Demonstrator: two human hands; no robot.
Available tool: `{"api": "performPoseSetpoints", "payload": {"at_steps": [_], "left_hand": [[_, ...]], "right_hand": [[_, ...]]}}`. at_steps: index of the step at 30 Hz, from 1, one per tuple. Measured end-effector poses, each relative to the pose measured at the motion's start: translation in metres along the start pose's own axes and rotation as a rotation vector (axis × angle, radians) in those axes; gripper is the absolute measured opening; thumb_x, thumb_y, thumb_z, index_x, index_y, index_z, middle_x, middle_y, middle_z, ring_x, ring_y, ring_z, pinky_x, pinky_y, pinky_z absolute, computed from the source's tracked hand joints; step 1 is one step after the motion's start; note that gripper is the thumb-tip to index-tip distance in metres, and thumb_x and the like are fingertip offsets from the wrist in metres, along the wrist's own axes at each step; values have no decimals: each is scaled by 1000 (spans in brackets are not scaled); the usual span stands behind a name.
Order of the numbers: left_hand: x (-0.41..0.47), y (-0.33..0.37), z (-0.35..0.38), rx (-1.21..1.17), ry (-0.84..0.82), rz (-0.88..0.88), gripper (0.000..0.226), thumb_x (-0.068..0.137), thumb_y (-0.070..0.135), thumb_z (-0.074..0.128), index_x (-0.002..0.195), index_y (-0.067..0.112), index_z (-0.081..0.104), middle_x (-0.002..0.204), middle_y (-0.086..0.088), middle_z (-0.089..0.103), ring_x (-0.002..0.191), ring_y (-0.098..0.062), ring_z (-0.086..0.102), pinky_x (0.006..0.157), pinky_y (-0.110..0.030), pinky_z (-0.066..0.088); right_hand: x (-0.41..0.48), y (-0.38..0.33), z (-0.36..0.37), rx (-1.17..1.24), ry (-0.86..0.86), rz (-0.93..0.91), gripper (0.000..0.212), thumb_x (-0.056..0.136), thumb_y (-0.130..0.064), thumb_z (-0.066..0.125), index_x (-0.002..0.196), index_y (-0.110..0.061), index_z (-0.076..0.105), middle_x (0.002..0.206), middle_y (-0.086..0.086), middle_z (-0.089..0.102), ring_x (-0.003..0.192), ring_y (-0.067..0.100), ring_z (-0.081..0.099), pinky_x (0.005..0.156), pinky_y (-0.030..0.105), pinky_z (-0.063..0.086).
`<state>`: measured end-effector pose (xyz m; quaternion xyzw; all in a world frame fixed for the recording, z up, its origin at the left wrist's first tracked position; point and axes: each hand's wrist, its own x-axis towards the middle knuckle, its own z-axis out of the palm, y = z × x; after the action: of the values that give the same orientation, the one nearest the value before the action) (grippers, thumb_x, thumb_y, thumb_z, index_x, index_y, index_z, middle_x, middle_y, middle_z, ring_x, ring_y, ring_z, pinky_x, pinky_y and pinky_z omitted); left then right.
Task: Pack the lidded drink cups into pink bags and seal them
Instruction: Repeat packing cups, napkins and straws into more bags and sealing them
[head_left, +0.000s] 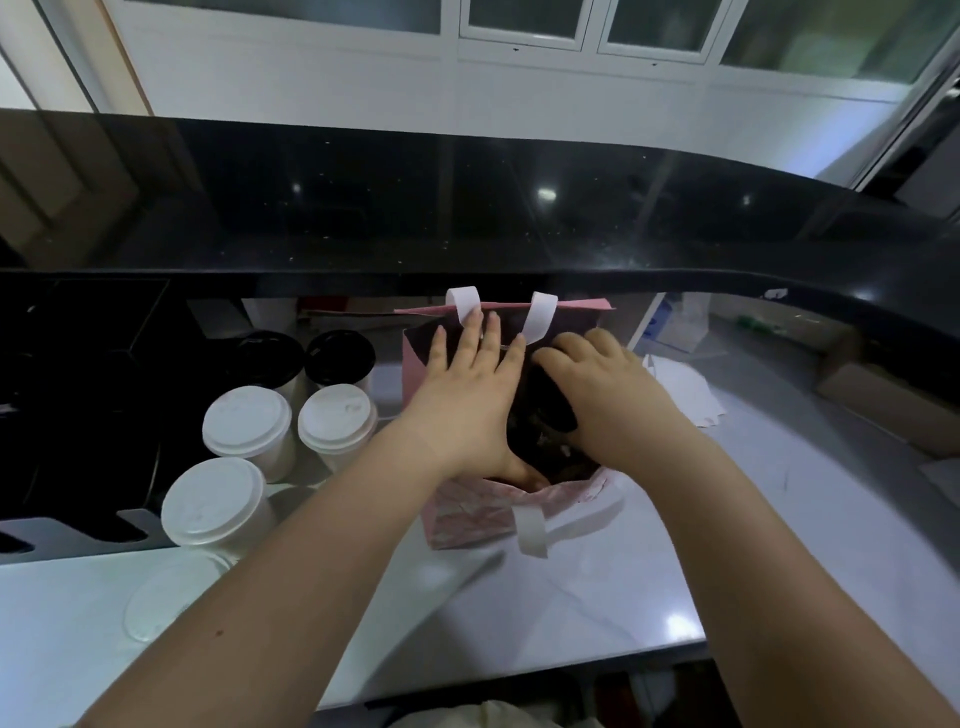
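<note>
The left hand (467, 400) lay flat, fingers straight and spread, across the mouth of the pink bag (457, 514), fingertips at its far rim. The right hand (608, 395) was curled down into the opening over something dark; whether it grasped anything could not be determined. The bag stood upright on the white counter (571, 613). Three white-lidded cups (247, 426) and two black-lidded cups (340, 356) stood just left of it.
</note>
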<state>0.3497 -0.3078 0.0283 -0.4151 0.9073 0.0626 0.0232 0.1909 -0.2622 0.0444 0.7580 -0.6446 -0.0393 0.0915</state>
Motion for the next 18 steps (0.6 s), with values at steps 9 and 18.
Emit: {"api": "performPoseSetpoints", "payload": {"at_steps": [9,18], "left_hand": [[-3,1,4,44,-4,-21,139,58,83,64,153,17,-13,159,-17,-22,143,-33,-30,117,-60,-5],[-7,10,5,73,7,-8,140,57,85,61,153,17,-14,158,-16,-24,142,-33,-32,117,-60,-4]], "right_hand": [[13,16,6,-22,-298,92,69,80,-19,73,139,-20,37,133,8,50,119,28,45,100,37,44],[21,20,40,133,-226,148,74,81,-23,72,142,-18,32,139,10,43,124,31,43,103,39,43]]}}
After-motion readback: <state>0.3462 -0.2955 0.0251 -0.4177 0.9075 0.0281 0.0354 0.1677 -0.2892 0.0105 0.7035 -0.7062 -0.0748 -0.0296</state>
